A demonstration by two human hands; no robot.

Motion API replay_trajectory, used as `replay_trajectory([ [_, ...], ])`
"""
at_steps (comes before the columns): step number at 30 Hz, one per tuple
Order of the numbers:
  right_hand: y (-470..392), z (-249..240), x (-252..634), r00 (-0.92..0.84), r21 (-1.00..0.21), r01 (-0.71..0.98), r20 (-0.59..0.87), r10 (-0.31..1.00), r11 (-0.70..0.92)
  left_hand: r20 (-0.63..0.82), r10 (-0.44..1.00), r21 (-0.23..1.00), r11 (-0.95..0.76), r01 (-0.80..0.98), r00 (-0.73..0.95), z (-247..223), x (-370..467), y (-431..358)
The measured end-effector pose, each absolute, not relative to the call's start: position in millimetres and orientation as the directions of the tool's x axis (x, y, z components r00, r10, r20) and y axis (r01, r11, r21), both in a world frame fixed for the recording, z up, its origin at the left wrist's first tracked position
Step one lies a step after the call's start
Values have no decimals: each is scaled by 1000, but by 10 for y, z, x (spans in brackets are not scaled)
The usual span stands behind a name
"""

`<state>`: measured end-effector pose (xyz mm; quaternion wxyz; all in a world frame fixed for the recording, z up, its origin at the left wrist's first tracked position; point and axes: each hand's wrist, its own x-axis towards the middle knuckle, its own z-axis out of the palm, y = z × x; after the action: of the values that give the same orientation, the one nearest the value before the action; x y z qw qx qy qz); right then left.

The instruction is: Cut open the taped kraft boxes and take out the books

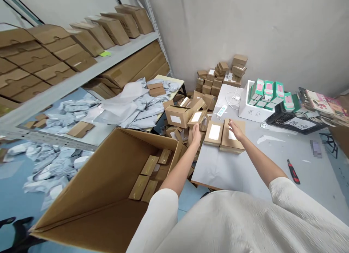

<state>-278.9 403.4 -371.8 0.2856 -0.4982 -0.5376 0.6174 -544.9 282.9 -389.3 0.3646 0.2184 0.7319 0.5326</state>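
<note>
My left hand (195,133) is at the near end of a small brown cardboard box (196,117) with a white label, left of the table's edge. Its fingers are partly hidden and look closed on that box. My right hand (236,131) is over the right-hand cardboard box (231,143) on the grey table, fingers apart, partly covering its white label; whether it touches cannot be made out. Beside that box, to its left, lies another labelled cardboard box (212,133).
A large open carton (109,165) with several small boxes stands at my left. Beyond it are shelves (131,45) and grey mailer bags (139,107). Loose boxes (180,116) pile beside the table (267,162), which bears a white bin (252,111), black crate (300,123) and red-black cutter (293,172).
</note>
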Motion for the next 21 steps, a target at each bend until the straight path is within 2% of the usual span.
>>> replay_trajectory([
  [5, 3971, -3715, -2399, -265, -932, 207, -345, 900, -296, -376, 764, 925, 340, -167, -525, -3898, -5091, 2979],
  [10, 3926, -3761, -2070, -208, -925, 252, -340, 917, -286, -469, 790, 883, 414, -222, -395, -3938, -4641, 3106],
  [16, 3818, -3893, -1730, -170, -893, 360, -348, 922, -271, -490, 839, 871, 479, -107, -236, -4026, -4322, 3197],
  [21, 3665, -4031, -1561, -132, -826, 426, -462, 877, -370, -514, 823, 839, 541, 55, -243, -4116, -4182, 3249],
])
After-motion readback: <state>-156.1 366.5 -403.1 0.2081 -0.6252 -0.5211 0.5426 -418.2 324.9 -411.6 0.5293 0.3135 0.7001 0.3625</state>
